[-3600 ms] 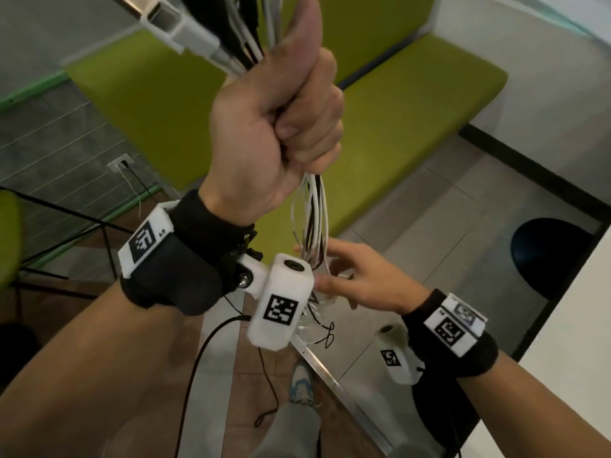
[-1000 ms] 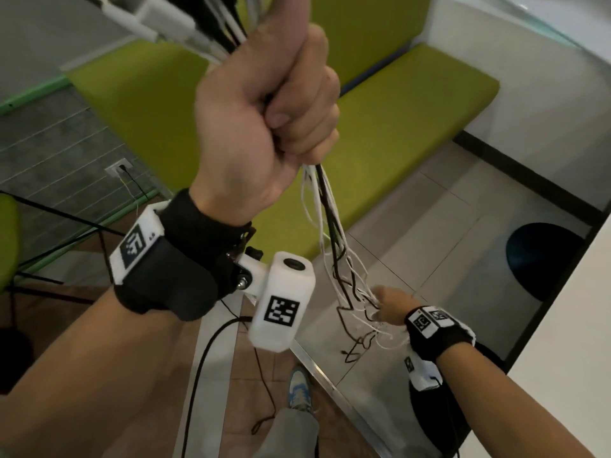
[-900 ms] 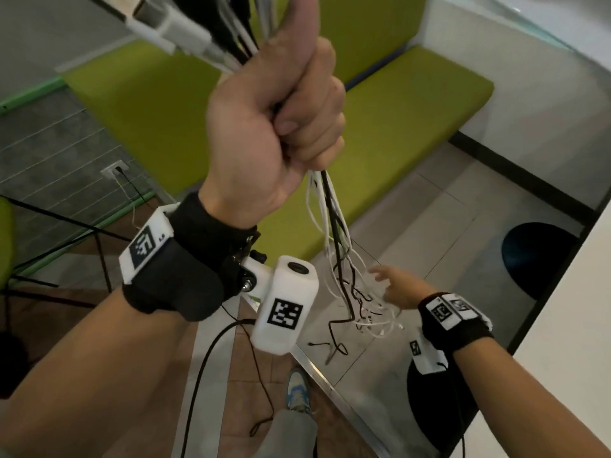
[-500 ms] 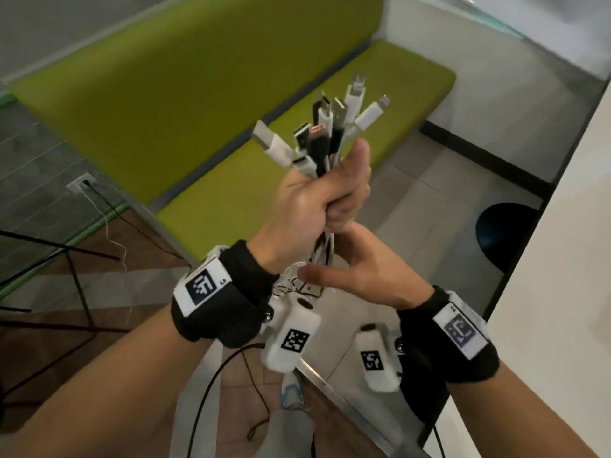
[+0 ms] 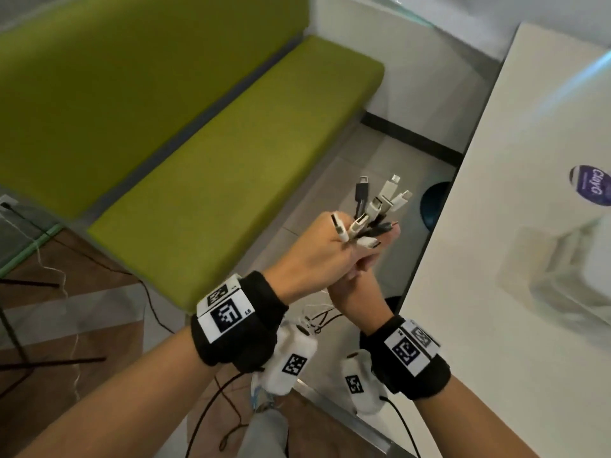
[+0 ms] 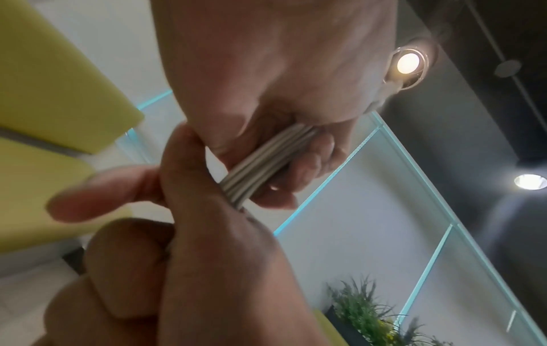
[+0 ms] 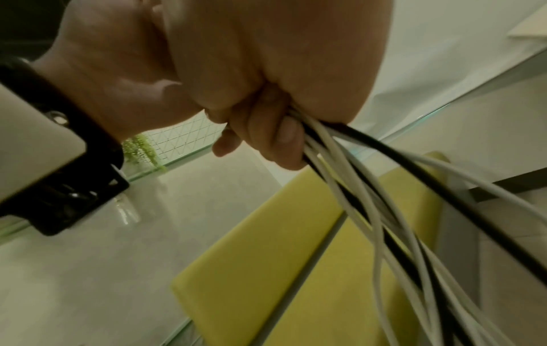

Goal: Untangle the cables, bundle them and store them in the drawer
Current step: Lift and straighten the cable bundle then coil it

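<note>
Cables (image 5: 370, 219) held in air beside the tabletop (image 5: 496, 259), left hand (image 5: 317, 256) fisted round them, right hand (image 5: 355, 285) curled just below; loosening either grip could let hanging strands retangle.

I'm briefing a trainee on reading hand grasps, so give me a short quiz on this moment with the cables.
1. True or false: the connector ends of the cables stick out above the left hand.
2. Where is the right hand?
A. Hanging idle at the person's side
B. Just below the left hand, fingers curled round the cables
C. Raised above the connector ends
3. Fill in: in the right wrist view, the loose lengths trailing from the grip are white and ____.

Key: 1 true; 2 B; 3 black.
</note>
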{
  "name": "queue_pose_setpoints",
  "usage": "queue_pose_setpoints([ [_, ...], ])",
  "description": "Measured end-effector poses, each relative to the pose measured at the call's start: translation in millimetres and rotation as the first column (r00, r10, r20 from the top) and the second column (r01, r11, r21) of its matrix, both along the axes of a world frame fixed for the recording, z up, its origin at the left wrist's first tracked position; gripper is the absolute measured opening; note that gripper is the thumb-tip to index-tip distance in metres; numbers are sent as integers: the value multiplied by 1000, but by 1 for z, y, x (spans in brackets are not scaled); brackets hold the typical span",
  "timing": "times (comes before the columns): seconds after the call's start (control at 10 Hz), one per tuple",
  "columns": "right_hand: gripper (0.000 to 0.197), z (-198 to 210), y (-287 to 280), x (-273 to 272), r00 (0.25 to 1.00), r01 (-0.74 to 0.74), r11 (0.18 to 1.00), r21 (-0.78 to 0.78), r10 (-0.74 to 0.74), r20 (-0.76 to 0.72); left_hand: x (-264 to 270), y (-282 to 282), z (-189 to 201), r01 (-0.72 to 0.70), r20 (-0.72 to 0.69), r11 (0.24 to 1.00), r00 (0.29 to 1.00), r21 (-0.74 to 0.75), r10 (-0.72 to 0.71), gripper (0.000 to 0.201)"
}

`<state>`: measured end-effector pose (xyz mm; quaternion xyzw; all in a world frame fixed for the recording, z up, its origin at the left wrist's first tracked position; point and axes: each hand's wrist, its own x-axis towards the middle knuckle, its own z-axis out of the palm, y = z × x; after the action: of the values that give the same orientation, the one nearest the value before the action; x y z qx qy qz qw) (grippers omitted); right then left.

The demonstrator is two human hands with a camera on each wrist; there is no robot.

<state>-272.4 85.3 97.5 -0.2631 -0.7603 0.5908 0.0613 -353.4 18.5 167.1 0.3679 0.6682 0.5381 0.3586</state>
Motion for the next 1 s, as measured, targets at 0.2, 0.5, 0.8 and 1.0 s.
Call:
queue_pose_setpoints([
  [0.2,26,-6,38,62,998,57,995,84,-58,15,64,53,-2,-68,82,996,995,57,63,48],
  [0.5,10,5,85,139,975,178,984,-19,-178,-131,146,101,-17,-90,133,996,987,-23,92,48],
  [0.8,33,-8,102,183,930,326,945,27,-316,-189,181,134,-21,102,132,993,987,-57,-94,19],
  [1.0,29,-26,97,200,948,303,947,106,-289,-136,196,136,-38,-20,146,990,989,139,0,63],
])
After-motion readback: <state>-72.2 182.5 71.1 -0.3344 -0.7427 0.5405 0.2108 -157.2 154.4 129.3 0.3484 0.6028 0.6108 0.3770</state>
